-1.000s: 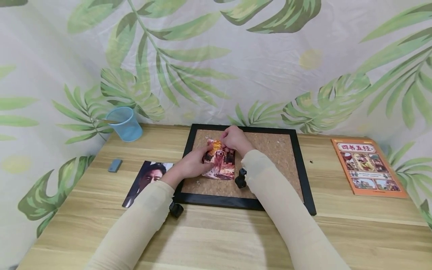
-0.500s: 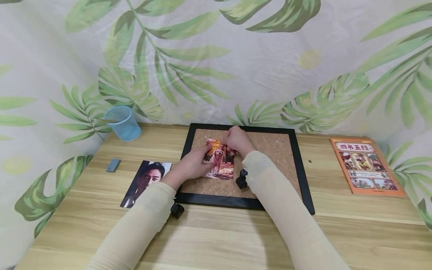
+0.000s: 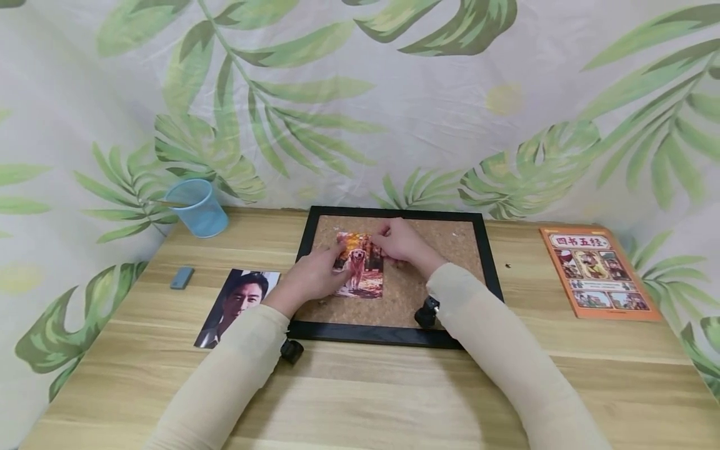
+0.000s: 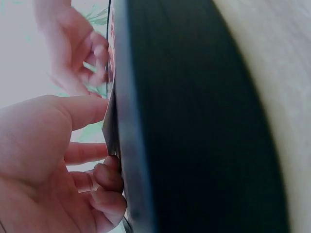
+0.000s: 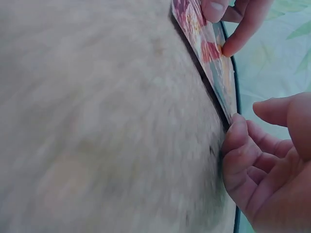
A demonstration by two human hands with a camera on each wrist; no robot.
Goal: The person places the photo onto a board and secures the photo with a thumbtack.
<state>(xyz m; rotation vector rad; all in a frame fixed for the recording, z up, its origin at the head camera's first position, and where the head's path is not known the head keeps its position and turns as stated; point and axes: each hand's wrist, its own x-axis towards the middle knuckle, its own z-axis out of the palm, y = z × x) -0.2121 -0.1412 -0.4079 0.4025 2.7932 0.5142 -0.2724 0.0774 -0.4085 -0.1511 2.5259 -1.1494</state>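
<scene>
A dog photo (image 3: 368, 275) lies on the left part of a cork board (image 3: 427, 275) with a black frame (image 3: 382, 335). My left hand (image 3: 313, 275) rests at the photo's left edge, its thumb and a finger on the print; in the left wrist view, that hand's (image 4: 53, 165) other fingers curl loosely by the edge. At the photo's upper right corner is my right hand (image 3: 406, 240). The right wrist view shows the right hand (image 5: 272, 170) with its thumb lifted apart and its bent fingers touching beside the photo (image 5: 209, 53). Nothing shows pinched in it.
Left of the board lies a portrait photo (image 3: 236, 306), with a blue-grey block (image 3: 182, 277) beyond it. A blue cup (image 3: 201, 212) stands at the back left. On the right are an orange book (image 3: 599, 275) and a tiny dark object (image 3: 508, 265).
My right hand has shifted slightly right and its forearm has swung outward, showing more of the photo's upper right. My left hand stays on the photo. The head view has shifted slightly.
</scene>
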